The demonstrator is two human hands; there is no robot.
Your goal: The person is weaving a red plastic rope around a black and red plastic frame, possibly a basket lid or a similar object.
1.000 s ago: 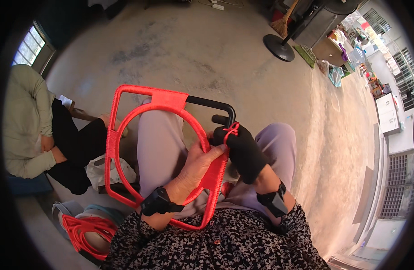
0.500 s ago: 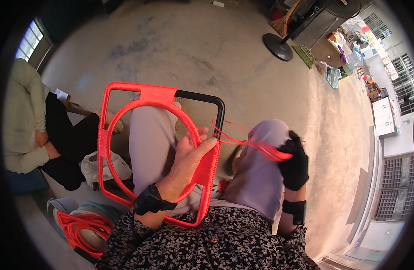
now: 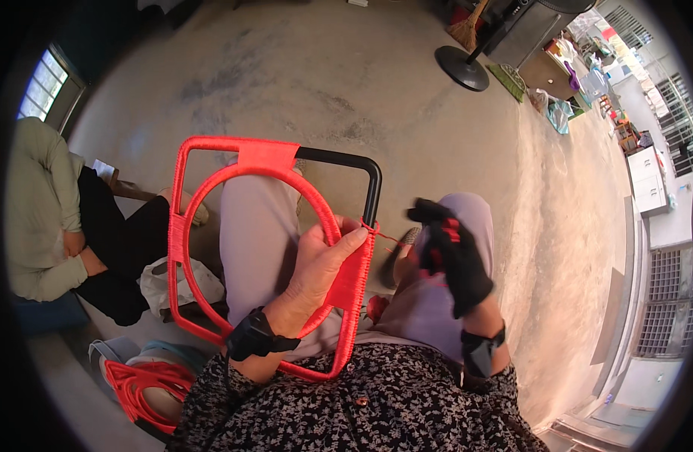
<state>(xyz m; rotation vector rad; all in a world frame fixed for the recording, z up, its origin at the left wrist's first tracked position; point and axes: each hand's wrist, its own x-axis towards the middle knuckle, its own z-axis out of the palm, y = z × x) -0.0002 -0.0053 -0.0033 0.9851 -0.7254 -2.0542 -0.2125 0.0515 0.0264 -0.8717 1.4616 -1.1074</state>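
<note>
A rounded-square frame (image 3: 177,181) with an inner ring rests tilted on my lap, mostly wrapped in red cord. Its upper right corner is bare black tube. My left hand (image 3: 320,260) is closed on the frame's right side, thumb pressed at the upper end of the wrapping. From that spot a red cord (image 3: 389,237) runs taut to my right hand (image 3: 455,260), which wears a black glove. The gloved fingers are curled round the red cord, with red showing between them. Motion blurs that hand a little, and it hovers over my right knee.
At the left sits another person (image 3: 52,218) with hands together. Coiled red cord (image 3: 154,388) lies by my left side, near a white plastic bag (image 3: 199,285). A fan base (image 3: 462,68) and a green broom head (image 3: 507,81) stand on the floor ahead.
My right hand has come inward and turned, gathering the cord, whose loose loops no longer spread out between the hands. The left hand keeps its hold, and the frame is nearly still.
</note>
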